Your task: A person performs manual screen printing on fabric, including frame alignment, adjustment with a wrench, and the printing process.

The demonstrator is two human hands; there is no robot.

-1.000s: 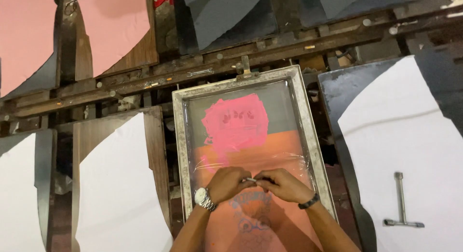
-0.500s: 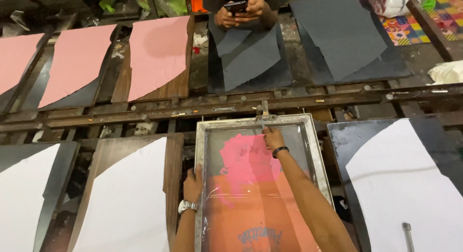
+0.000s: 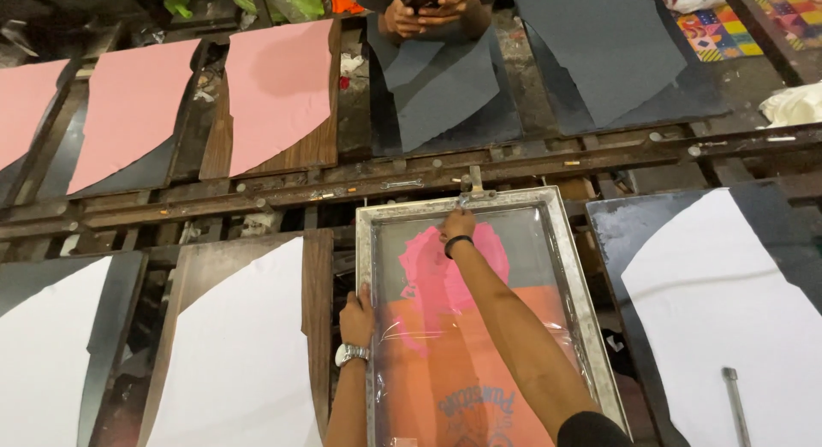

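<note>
At the centre of the wooden print table [image 3: 257,194], a metal-framed printing screen [image 3: 574,276] lies flat over an orange garment piece [image 3: 514,327].

1. Progress. Pink ink [image 3: 428,271] is already spread across the upper half of the mesh as a rounded patch, so ink appears to have been worked over the design area. The screen is not yet lifted off the orange piece, and no printed result can be inspected beneath it. The white fabric pieces [image 3: 248,344] on the boards to either side show no print; pink fabric pieces [image 3: 274,87] and dark grey fabric pieces [image 3: 445,87] lie on the far row, likewise plain.

2. Hands. The left hand [image 3: 357,317], with a wristwatch [image 3: 349,354] at the wrist, is closed around the left rail of the frame, fingers wrapped over its edge. The right hand [image 3: 458,224] reaches to the far rail near a small bracket [image 3: 473,188]; it is probably gripping the rail, but the fingers are foreshortened and the closure cannot be confirmed.

3. Appearance. The frame is pale, scuffed metal. The mesh is translucent, with glossy tape or film wrinkled at its lower portion, and a dark printed design shows on the orange piece near the bottom edge.

4. Surroundings. Another person's hands [image 3: 432,6] hold a phone across the table. A metal tool [image 3: 738,404] lies on the right white piece.
</note>
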